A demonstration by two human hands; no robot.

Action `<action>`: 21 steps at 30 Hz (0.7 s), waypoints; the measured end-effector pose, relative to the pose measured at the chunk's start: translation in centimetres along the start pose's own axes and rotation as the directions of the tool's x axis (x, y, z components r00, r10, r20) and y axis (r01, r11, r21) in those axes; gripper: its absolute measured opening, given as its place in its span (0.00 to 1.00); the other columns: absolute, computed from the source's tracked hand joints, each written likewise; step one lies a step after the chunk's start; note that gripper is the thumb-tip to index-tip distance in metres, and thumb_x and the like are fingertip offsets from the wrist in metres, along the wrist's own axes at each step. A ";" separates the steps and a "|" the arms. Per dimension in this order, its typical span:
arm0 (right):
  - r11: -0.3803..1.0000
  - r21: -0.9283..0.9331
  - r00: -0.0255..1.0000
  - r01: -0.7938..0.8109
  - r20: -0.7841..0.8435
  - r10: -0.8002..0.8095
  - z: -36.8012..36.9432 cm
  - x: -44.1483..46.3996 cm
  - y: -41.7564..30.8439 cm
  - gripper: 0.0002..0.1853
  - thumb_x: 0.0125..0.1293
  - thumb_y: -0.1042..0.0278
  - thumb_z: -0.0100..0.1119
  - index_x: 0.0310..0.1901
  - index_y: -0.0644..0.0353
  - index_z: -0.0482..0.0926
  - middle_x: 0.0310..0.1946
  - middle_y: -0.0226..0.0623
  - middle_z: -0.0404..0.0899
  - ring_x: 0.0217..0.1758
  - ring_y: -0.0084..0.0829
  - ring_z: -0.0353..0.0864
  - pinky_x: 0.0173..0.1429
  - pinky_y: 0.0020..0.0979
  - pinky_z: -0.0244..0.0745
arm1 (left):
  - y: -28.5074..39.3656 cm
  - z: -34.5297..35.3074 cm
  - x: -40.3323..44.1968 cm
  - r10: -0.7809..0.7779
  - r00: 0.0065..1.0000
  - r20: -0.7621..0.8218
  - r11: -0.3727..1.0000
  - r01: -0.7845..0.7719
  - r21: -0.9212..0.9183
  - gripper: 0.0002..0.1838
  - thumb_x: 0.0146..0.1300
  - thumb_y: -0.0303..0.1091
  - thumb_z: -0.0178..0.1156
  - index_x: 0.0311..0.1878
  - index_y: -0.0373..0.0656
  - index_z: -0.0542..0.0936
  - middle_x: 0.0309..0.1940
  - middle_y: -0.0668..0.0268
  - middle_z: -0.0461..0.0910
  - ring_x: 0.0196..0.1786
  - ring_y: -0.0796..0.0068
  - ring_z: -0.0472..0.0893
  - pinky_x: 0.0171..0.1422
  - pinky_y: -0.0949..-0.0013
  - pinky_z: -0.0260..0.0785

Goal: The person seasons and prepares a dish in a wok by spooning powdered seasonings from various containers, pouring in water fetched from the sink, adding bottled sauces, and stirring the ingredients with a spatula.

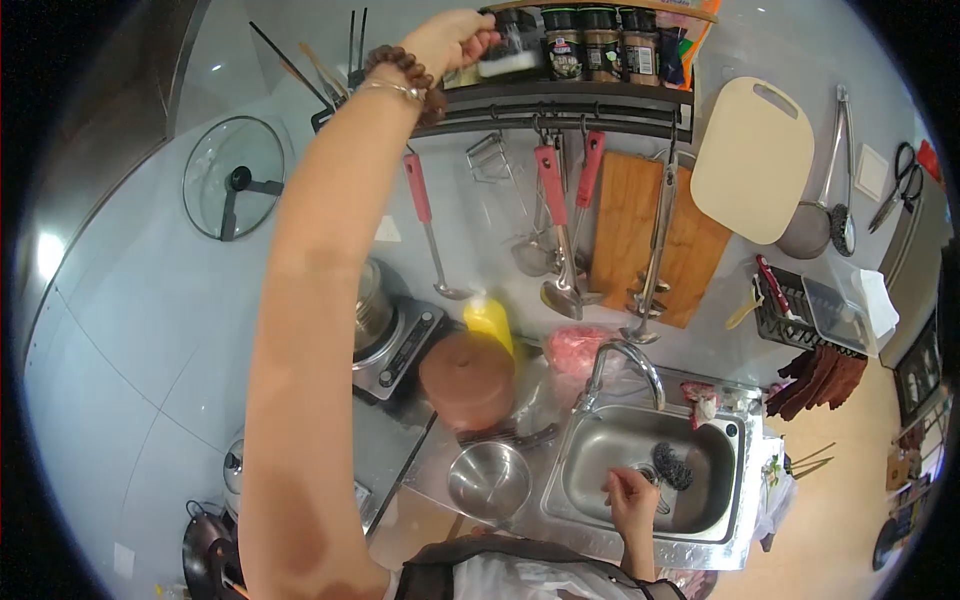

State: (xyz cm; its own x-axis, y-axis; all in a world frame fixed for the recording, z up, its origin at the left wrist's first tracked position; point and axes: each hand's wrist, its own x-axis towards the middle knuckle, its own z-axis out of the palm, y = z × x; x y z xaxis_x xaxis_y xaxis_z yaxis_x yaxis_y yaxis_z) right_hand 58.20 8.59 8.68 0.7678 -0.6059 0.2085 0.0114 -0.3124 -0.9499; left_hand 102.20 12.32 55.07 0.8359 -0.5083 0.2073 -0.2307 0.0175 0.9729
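Observation:
My left hand [460, 38], with a beaded bracelet [400, 68] at its wrist, reaches up to the spice shelf [590, 92]. Its fingers are closed at the upper edge of a clear container [510, 55] with white contents, beside several black-lidded spice jars [563, 50]. Low over the sink [580, 440] is my right hand [632, 495], fingers curled and pressed together. What they hold, if anything, is hidden. A dark scouring pad [672, 467] lies in the basin close to that hand.
Red-handled ladles [555, 190] and a wooden board [655, 235] hang below the shelf. A curved faucet [630, 350] rises behind the sink. Left of it are a steel pan [490, 482], a brown lidded pot [466, 380], a yellow bottle [488, 318] and a stove [405, 345].

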 end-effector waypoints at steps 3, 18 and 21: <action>1.000 -0.026 1.000 -0.008 0.020 0.008 0.0 -0.2 0.5 0.06 0.58 0.75 0.55 0.34 0.68 0.76 0.18 0.35 0.77 0.17 0.19 0.73 0.21 0.20 0.67 | 3.0 -0.9 -5.0 -0.088 0.996 0.032 0.996 0.088 -0.004 0.13 0.62 0.39 0.48 0.26 0.43 0.69 0.16 0.68 0.69 0.11 0.86 0.61 0.08 0.86 0.47; 0.252 -0.470 0.182 0.846 -0.191 -0.965 -0.2 17.0 -25.1 0.13 0.53 0.78 0.56 0.43 0.64 0.74 0.41 0.42 0.75 0.43 0.38 0.73 0.48 0.33 0.67 | 1.2 -4.8 -20.0 0.046 0.996 -0.078 0.986 -0.033 0.164 0.18 0.62 0.48 0.47 0.26 0.43 0.70 0.18 0.66 0.70 0.10 0.87 0.62 0.08 0.86 0.51; 0.451 0.119 0.466 0.885 -0.231 -0.854 3.5 14.4 -26.3 0.11 0.56 0.77 0.54 0.42 0.64 0.75 0.38 0.39 0.77 0.37 0.30 0.75 0.45 0.27 0.69 | -2.7 -6.5 -26.8 0.092 0.982 -0.165 0.985 -0.065 0.158 0.23 0.59 0.56 0.47 0.27 0.43 0.71 0.19 0.64 0.72 0.13 0.83 0.67 0.10 0.85 0.57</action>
State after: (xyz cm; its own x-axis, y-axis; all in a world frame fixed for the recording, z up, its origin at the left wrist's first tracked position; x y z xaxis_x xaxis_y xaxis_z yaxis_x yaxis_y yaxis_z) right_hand 71.22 10.65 35.82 0.2002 -0.1846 0.9622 0.7607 -0.5897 -0.2714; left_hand 83.64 31.54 47.58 0.8819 -0.3554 0.3096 -0.3604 -0.0851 0.9289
